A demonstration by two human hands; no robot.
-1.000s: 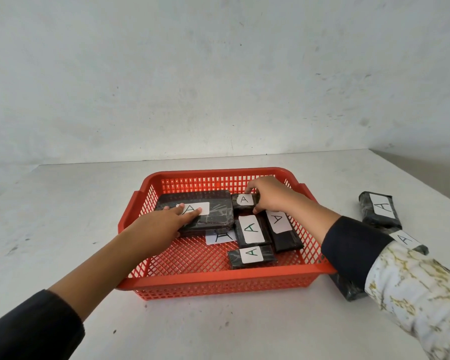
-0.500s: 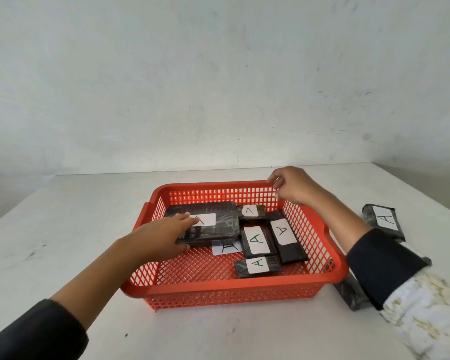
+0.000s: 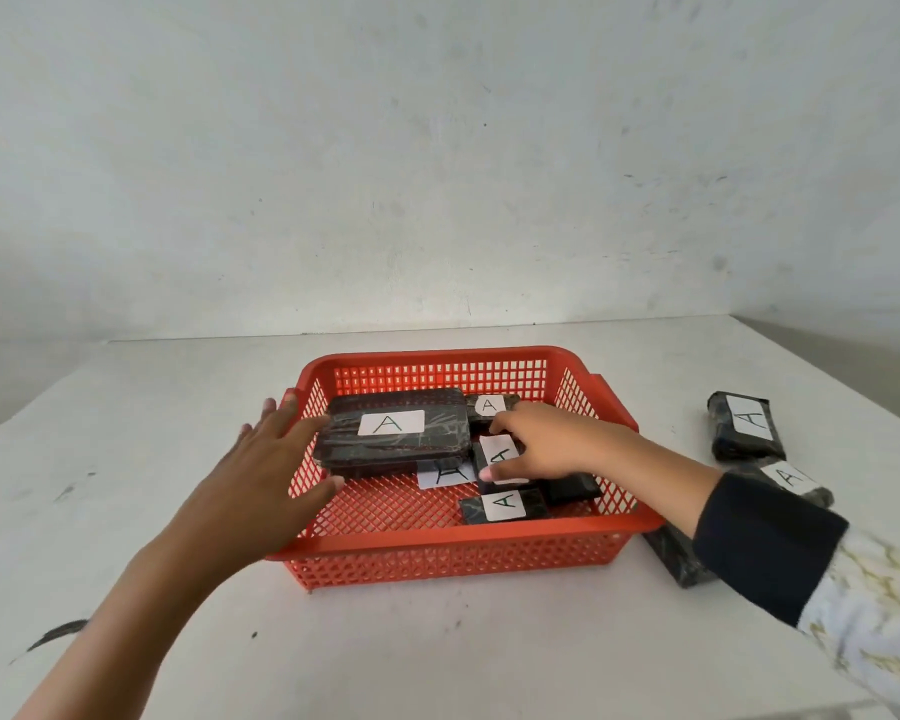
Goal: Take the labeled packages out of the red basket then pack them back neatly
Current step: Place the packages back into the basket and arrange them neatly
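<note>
The red basket (image 3: 463,535) stands mid-table with several black wrapped packages labeled "A" inside. A large package (image 3: 391,426) lies at the back left and a small one (image 3: 489,405) at the back. Another small package (image 3: 505,504) lies by the front wall, and a white label (image 3: 445,475) shows on the floor. My left hand (image 3: 266,475) hovers open over the basket's left rim, fingers spread, just off the large package. My right hand (image 3: 552,444) reaches in from the right, its fingers and thumb closed around the middle package (image 3: 500,454).
Three more labeled black packages lie on the white table right of the basket: one at the far right (image 3: 746,426), one near my right sleeve (image 3: 793,480), and one partly under my forearm (image 3: 676,558). A white wall stands behind the table.
My left hand slid off the large package toward the left rim and opened. My right hand went up to the back rim, then came down onto the middle package.
</note>
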